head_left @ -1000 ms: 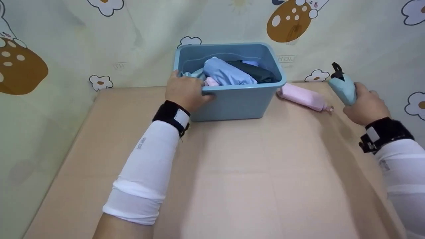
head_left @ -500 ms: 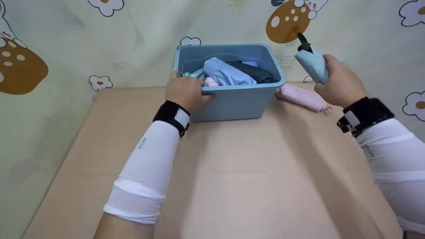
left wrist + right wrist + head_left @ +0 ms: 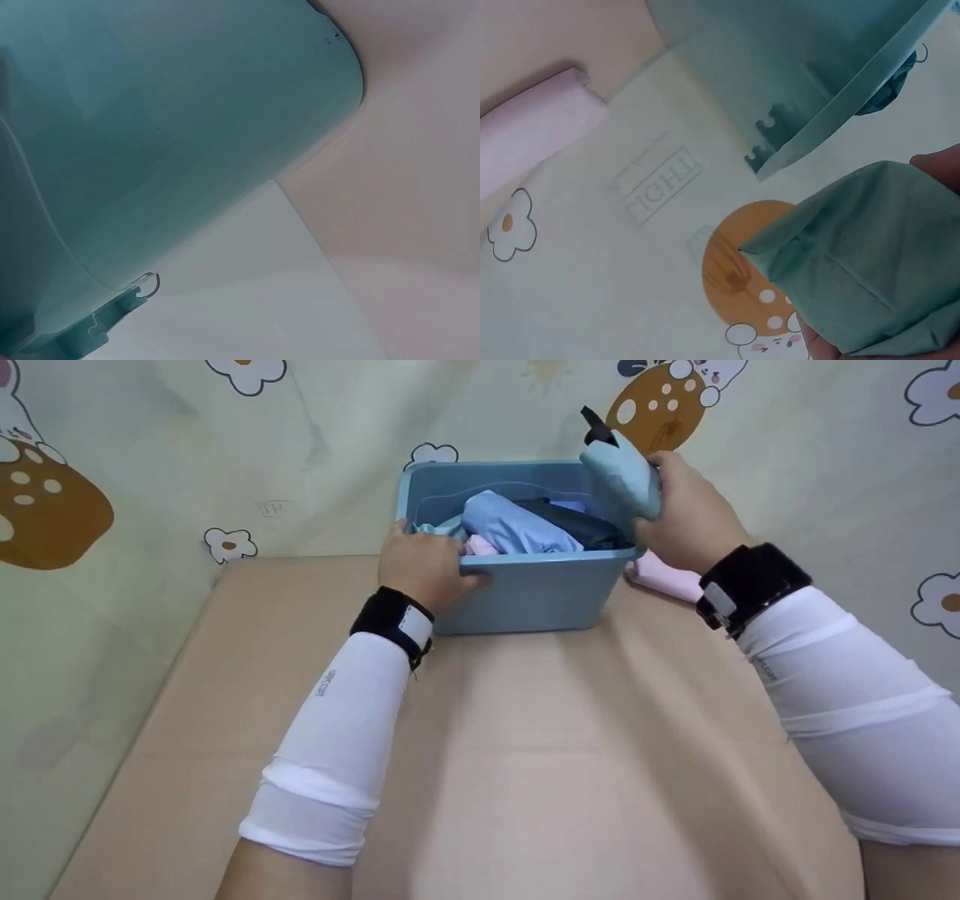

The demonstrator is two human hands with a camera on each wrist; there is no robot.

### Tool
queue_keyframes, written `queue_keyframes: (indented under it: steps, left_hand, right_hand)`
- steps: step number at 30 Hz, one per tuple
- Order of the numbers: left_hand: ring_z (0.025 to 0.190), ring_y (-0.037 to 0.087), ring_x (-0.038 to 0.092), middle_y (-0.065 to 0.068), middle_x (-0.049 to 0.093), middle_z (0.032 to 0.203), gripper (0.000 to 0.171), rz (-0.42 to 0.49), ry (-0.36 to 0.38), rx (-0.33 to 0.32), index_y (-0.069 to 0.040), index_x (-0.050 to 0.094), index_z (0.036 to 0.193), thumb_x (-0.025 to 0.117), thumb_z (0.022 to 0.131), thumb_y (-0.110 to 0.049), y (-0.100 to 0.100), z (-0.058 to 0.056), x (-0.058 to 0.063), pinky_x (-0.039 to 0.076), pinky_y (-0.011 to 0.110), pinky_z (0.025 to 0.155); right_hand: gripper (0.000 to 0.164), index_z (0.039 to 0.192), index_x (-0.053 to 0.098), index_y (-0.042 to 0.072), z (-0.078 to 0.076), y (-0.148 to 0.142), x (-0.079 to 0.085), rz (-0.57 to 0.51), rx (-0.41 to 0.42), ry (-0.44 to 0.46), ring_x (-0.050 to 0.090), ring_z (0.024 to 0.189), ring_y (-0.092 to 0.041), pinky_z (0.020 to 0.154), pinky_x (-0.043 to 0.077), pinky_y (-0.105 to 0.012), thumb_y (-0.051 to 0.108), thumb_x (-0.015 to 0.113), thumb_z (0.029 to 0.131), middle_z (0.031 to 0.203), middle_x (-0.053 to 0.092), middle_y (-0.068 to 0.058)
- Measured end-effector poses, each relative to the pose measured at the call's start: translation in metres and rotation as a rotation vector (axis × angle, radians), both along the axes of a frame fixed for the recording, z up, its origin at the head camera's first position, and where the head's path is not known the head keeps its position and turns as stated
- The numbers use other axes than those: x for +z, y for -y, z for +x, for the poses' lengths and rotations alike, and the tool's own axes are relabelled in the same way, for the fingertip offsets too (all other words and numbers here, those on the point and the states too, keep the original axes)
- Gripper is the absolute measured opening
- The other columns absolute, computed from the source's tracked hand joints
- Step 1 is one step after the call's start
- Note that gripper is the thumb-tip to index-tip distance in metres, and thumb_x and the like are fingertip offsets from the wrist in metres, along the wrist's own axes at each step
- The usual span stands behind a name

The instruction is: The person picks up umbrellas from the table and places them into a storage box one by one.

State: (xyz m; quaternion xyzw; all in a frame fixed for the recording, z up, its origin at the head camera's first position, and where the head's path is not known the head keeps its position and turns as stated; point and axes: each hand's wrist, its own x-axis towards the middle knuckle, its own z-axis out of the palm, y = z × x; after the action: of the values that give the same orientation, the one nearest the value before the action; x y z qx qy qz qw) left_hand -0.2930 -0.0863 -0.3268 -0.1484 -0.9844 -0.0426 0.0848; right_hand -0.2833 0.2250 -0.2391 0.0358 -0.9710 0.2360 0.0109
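My left hand (image 3: pixel 424 562) grips the near left rim of a blue plastic bin (image 3: pixel 525 594), fingers over the edge and thumb along the front. My right hand (image 3: pixel 694 514) holds a light teal folded umbrella (image 3: pixel 622 472) with a black strap end pointing up and left. It hangs over the bin's right rim in the head view. Inside the bin lie a light blue fabric roll (image 3: pixel 517 525), a dark roll (image 3: pixel 577 521) and pieces of teal and pink cloth. The right wrist view shows the teal umbrella (image 3: pixel 870 255) up close, beside the bin wall (image 3: pixel 780 60).
A pink fabric roll (image 3: pixel 664 579) lies on the tan table (image 3: pixel 510 735), right of the bin and partly hidden by my right wrist. A printed sheet (image 3: pixel 322 457) with flowers and rabbits rises behind and beside the table.
My right hand has carried the teal umbrella left and upward, from the table's right edge to over the bin's right side. The left hand has kept its grip on the rim.
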Motion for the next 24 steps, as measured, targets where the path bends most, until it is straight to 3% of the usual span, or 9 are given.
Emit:
queue_keyframes:
  steps: [9, 19, 24]
  left_hand:
    - [0.091, 0.028, 0.072, 0.005, 0.065, 0.066, 0.052, -0.003, -0.002, 0.007, -0.016, 0.068, 0.077, 0.064, 0.095, -0.064, 0.000, 0.000, -0.001, 0.026, 0.060, 0.127]
    - [0.089, 0.028, 0.072, 0.005, 0.063, 0.064, 0.054, -0.011, -0.004, 0.006, -0.016, 0.068, 0.078, 0.064, 0.094, -0.068, -0.001, 0.001, 0.000, 0.028, 0.059, 0.126]
    - [0.092, 0.028, 0.073, 0.005, 0.063, 0.064, 0.053, -0.010, -0.003, 0.001, -0.015, 0.073, 0.085, 0.064, 0.095, -0.067, 0.000, 0.001, 0.000, 0.028, 0.060, 0.126]
  right_hand:
    - [0.069, 0.163, 0.032, 0.013, -0.012, 0.047, -0.008, 0.018, 0.108, -0.005, 0.050, 0.133, -0.037, 0.121, 0.036, -0.060, 0.018, 0.063, 0.102, 0.158, 0.049, -0.015]
    - [0.068, 0.164, 0.034, 0.007, -0.015, 0.080, -0.019, 0.158, 0.120, 0.013, 0.050, 0.137, -0.038, 0.122, 0.037, -0.057, 0.022, 0.063, 0.104, 0.159, 0.049, -0.021]
    - [0.074, 0.167, 0.027, 0.007, -0.014, 0.085, -0.020, 0.205, 0.147, 0.042, 0.046, 0.144, -0.037, 0.123, 0.035, -0.056, 0.024, 0.059, 0.103, 0.165, 0.041, -0.022]
